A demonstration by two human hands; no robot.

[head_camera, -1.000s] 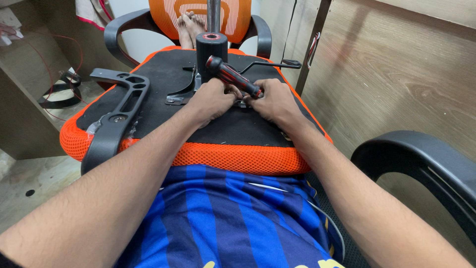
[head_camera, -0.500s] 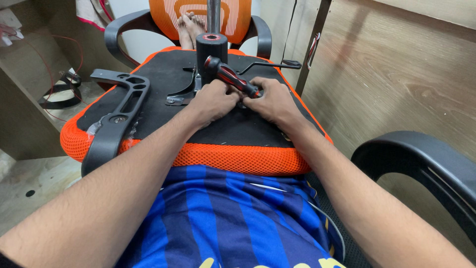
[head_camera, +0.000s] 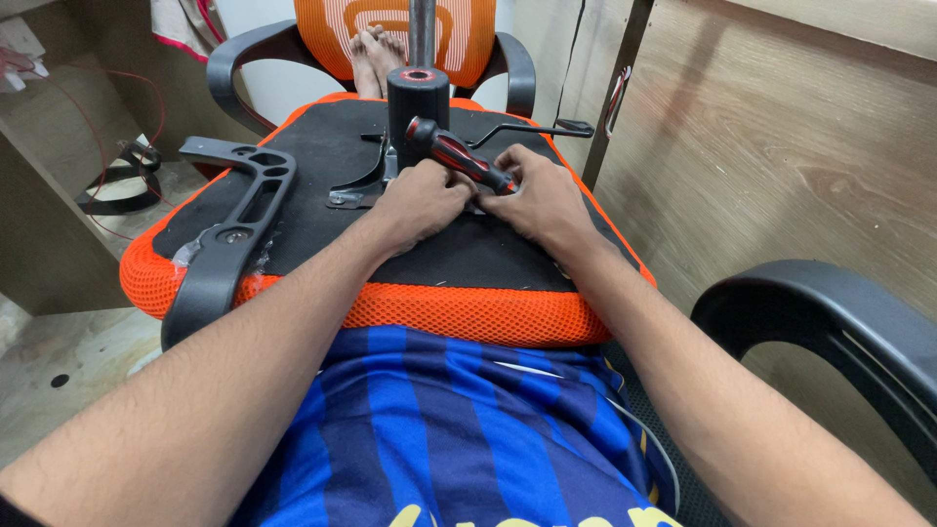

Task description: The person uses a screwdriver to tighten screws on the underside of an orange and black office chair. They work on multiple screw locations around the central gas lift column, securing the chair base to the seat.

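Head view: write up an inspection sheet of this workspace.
Surface: upturned orange chair seat, black underside facing up.
Job's things: red-black screwdriver lying aslant; black gas cylinder upright; metal plate.
Clutter: loose black armrest on the seat's left.
Grips: left hand and right hand both at the screwdriver.
Cables: red wire on the left.
Surroundings: another chair's armrest, wooden panel, bare feet.
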